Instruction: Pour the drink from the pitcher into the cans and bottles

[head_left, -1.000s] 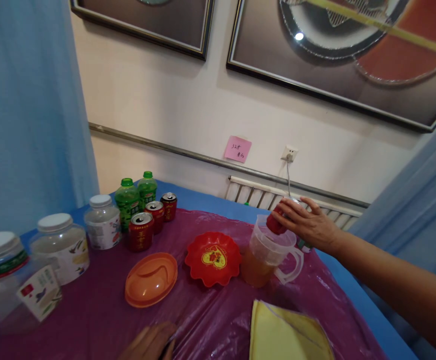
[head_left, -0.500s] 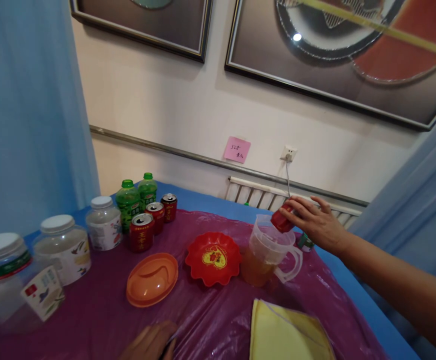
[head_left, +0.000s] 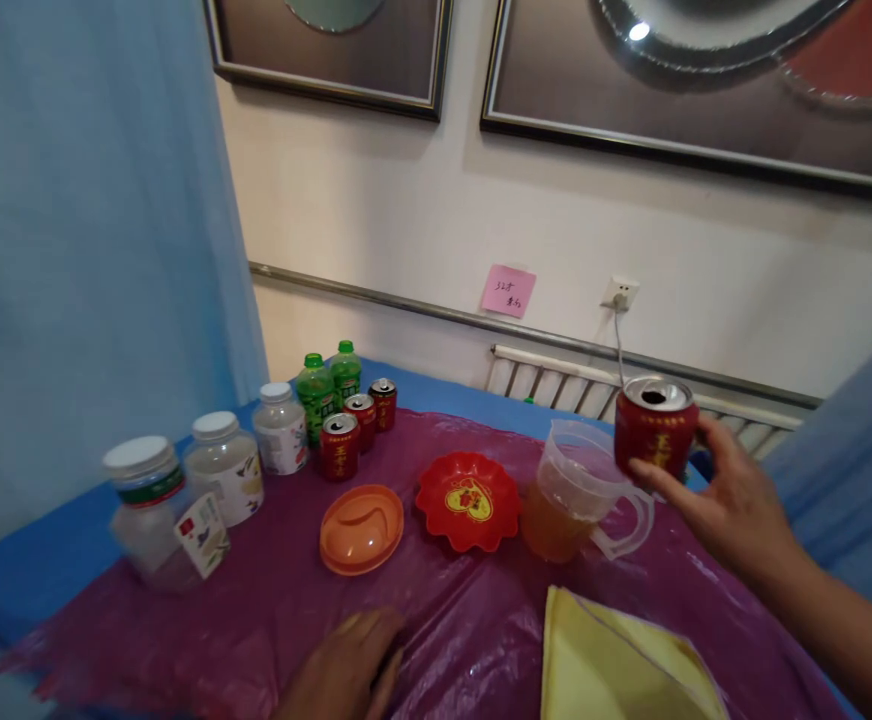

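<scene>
My right hand (head_left: 732,490) is closed around a red drink can (head_left: 655,425) with gold lettering. The can is upright, its opened top showing, in the air at the right of a clear plastic measuring jug (head_left: 582,470). Amber liquid (head_left: 556,522) fills the lower part of the jug, whose handle points right. At the bottom of the view my left hand (head_left: 350,665) rests on the purple plastic sheet (head_left: 256,620), fingers loosely bent, thumb apart, with nothing visible in it. Ahead of it lie an orange oval dish (head_left: 362,530) and a red scalloped plate (head_left: 468,502).
At the left stand three clear jars with white lids (head_left: 149,530), two green bottles (head_left: 316,395) and three more cans (head_left: 340,448). A folded yellow cloth (head_left: 620,665) lies near the front. Behind are a radiator (head_left: 556,385) and a plugged-in cord (head_left: 619,335).
My right hand has turned the can from tipped over the jug to upright, bringing it right and closer. The left hand stays low on the sheet; the view has shifted left.
</scene>
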Motion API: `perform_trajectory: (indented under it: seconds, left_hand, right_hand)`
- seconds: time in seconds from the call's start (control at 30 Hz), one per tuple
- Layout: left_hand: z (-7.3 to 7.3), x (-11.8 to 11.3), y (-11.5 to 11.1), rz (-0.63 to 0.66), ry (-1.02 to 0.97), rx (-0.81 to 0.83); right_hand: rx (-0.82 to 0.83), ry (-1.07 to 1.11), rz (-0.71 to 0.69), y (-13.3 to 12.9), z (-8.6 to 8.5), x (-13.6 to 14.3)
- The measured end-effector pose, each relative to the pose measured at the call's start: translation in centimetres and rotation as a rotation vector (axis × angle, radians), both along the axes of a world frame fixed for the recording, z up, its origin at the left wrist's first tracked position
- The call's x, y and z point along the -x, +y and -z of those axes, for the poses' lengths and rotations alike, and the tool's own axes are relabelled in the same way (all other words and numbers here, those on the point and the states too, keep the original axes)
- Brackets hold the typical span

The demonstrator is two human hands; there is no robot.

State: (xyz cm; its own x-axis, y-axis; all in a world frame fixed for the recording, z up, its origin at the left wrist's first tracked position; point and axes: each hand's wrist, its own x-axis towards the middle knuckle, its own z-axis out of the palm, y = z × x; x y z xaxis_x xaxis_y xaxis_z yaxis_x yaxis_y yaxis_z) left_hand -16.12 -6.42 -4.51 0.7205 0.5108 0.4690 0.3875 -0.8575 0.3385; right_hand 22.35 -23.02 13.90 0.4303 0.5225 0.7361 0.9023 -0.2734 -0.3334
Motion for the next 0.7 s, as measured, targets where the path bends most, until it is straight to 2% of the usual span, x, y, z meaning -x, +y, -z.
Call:
perform_trajectory:
  seconds: [0.07, 0.13, 0.23, 0.3, 0.4, 0.5, 0.57, 0.7]
  left_hand:
    - [-1.1, -0.1, -0.5, -0.03, -0.029, 0.139]
    - [-2.8, -0.7, -1.2, -0.049, -0.096, 0.339]
    - [-5.8, -2.2, -2.3, 0.041, -0.251, 0.667]
    - [-7.3, -3.3, -3.1, 0.109, -0.35, 0.766]
    - [-8.0, -4.3, -3.7, 0.071, -0.364, 0.687]
    - [-8.0, -4.2, -2.8, 0.002, -0.313, 0.544]
    - [-8.7, -3.6, -0.8, -0.06, -0.273, 0.454]
    - [-11.8, -2.0, 5.5, -0.344, -0.236, 0.305]
  right_hand:
    - [0.068, 0.251, -0.201, -0.6, 1.8, 4.2]
    - [0.126, 0.409, -0.396, -0.6, 4.4, 8.5]
    - [0.181, 0.504, -0.553, 0.5, 8.5, 13.6]
    - [0.188, 0.527, -0.597, 1.7, 10.7, 15.8]
    - [0.144, 0.519, -0.632, 3.3, 12.9, 17.8]
    - [0.099, 0.51, -0.638, 3.8, 14.6, 18.9]
    - [0.09, 0.541, -0.611, 3.5, 15.8, 19.2]
    - [0.059, 0.68, -0.617, 2.0, 18.3, 19.0]
